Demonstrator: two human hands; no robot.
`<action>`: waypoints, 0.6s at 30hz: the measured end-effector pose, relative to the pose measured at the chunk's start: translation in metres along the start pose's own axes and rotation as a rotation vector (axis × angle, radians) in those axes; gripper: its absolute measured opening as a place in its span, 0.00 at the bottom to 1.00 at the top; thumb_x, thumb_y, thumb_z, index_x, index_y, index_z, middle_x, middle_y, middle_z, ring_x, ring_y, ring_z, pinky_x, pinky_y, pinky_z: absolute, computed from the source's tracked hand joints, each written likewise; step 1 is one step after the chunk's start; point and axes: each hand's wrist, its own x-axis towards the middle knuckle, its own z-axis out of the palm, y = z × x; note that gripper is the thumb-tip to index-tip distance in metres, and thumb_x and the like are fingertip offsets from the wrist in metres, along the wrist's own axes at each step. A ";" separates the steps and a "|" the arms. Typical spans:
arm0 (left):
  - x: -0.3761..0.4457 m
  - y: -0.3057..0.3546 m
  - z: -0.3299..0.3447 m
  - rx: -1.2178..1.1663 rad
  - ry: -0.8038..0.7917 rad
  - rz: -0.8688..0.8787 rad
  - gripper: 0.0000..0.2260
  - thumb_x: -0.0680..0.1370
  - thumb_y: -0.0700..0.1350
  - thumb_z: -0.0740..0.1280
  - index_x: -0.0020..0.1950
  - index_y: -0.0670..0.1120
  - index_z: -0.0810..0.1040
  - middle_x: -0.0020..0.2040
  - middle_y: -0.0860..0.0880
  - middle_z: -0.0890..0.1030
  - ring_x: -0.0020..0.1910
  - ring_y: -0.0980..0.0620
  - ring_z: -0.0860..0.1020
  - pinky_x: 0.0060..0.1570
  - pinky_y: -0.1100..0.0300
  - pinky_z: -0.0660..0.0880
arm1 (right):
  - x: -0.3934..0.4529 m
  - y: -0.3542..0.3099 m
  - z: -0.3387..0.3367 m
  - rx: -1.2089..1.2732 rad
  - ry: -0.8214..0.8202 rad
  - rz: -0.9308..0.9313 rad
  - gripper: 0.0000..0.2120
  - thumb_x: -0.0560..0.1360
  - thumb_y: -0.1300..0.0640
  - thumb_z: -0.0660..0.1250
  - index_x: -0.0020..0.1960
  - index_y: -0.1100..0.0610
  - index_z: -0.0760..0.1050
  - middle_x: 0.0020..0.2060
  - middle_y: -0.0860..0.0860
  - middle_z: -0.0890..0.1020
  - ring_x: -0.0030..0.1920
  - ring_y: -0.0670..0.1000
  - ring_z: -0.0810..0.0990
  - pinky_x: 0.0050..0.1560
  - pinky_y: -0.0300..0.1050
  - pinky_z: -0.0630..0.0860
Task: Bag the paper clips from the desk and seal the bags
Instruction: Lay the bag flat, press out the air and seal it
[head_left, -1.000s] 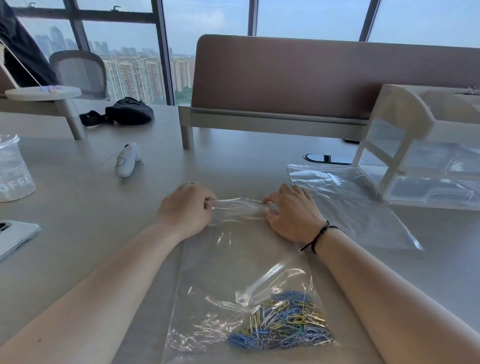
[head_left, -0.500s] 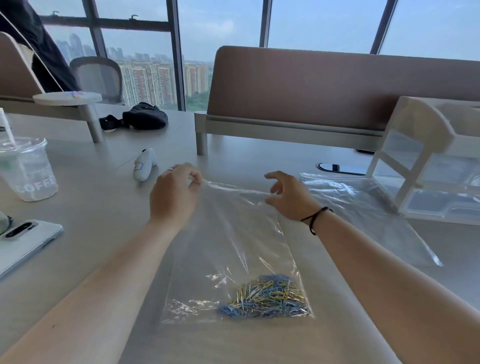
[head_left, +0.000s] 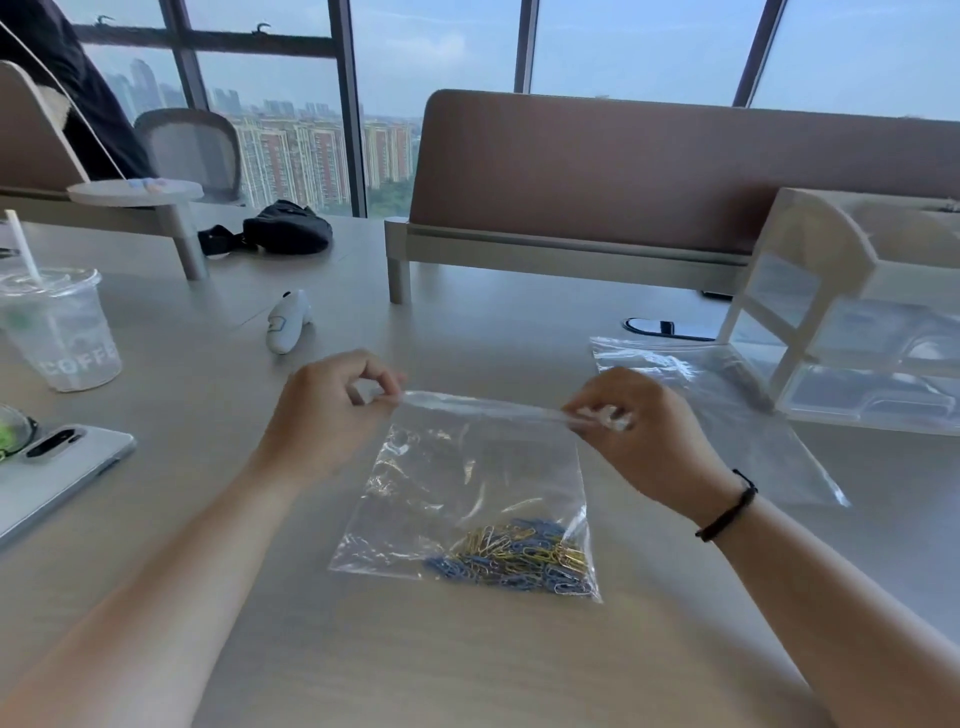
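A clear zip bag (head_left: 467, 483) hangs upright over the desk, held by its top strip. Blue and yellow paper clips (head_left: 519, 556) are heaped in its lower right corner, which rests on the desk. My left hand (head_left: 332, 410) pinches the left end of the zip strip. At the right end, my right hand (head_left: 644, 441) pinches the strip between thumb and fingers. The strip is stretched taut between both hands. A second clear bag (head_left: 727, 415) lies flat on the desk to the right.
A plastic coffee cup (head_left: 62, 332) and a white phone (head_left: 47, 473) sit at the left. A small white device (head_left: 288, 322) lies beyond my left hand. A white tiered tray (head_left: 852, 312) stands at the right. Behind is a brown divider (head_left: 649, 171).
The bag lay flat with both hands pressing its top strip. My hands then lifted the top edge, so the bag now hangs and the clips have slid to its bottom.
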 end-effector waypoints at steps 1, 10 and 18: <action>-0.008 -0.002 -0.003 -0.022 -0.059 -0.025 0.12 0.72 0.33 0.75 0.36 0.48 0.78 0.45 0.55 0.87 0.25 0.57 0.73 0.31 0.68 0.72 | -0.010 0.001 -0.001 -0.020 -0.057 -0.002 0.05 0.70 0.52 0.76 0.42 0.43 0.82 0.42 0.41 0.81 0.40 0.41 0.78 0.38 0.36 0.73; -0.048 -0.006 -0.013 0.180 -0.333 -0.002 0.16 0.70 0.28 0.69 0.34 0.49 0.78 0.45 0.54 0.87 0.36 0.73 0.79 0.36 0.77 0.71 | -0.043 -0.008 -0.014 -0.104 -0.327 -0.065 0.02 0.70 0.46 0.75 0.43 0.41 0.84 0.42 0.38 0.80 0.40 0.43 0.78 0.40 0.41 0.75; -0.062 0.000 -0.021 0.216 -0.401 0.073 0.09 0.66 0.44 0.70 0.42 0.56 0.84 0.61 0.61 0.81 0.63 0.59 0.74 0.62 0.60 0.68 | -0.057 -0.014 -0.024 -0.086 -0.531 -0.032 0.15 0.70 0.56 0.67 0.51 0.40 0.82 0.37 0.43 0.75 0.37 0.45 0.75 0.39 0.37 0.71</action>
